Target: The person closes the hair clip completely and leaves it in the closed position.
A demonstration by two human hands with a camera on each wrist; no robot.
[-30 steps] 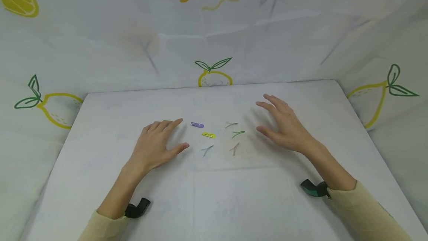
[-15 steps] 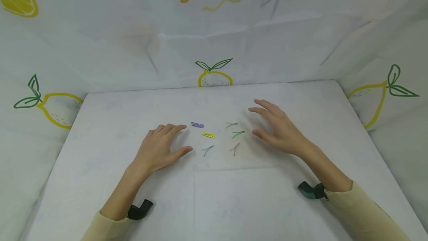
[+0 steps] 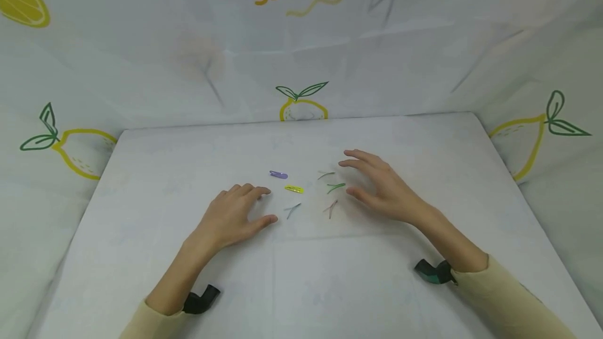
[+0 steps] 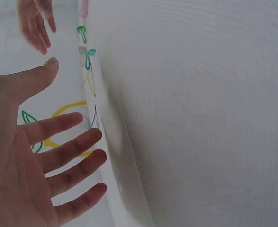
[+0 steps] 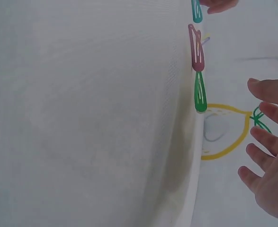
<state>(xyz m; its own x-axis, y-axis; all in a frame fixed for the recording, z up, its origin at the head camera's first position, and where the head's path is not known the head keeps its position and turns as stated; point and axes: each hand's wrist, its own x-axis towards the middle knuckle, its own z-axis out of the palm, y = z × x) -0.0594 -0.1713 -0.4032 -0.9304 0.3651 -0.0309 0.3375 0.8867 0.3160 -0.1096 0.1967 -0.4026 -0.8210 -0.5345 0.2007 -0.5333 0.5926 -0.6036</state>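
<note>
Several snap hair clips lie on the white table. The purple clip (image 3: 278,174) and the yellow clip (image 3: 294,189) lie flat. Bent open in a V are the teal clip (image 3: 292,210), the green clip (image 3: 336,188), the pink clip (image 3: 331,209) and a pale beige clip (image 3: 326,174). My left hand (image 3: 233,216) hovers left of the teal and yellow clips, fingers and thumb spread, holding nothing. On the other side my right hand (image 3: 383,190) holds nothing, its thumb tip right beside the green clip. The right wrist view shows the pink clip (image 5: 197,47) edge-on.
A white cloth covers the tabletop (image 3: 320,276), with a crease across its middle. White fabric walls (image 3: 188,67) printed with lemons rise at the back and both sides. A black wrist device (image 3: 201,299) sits by each sleeve.
Both hands have moved inward toward the clips and a little nearer the front edge. The clips have stayed where they were.
</note>
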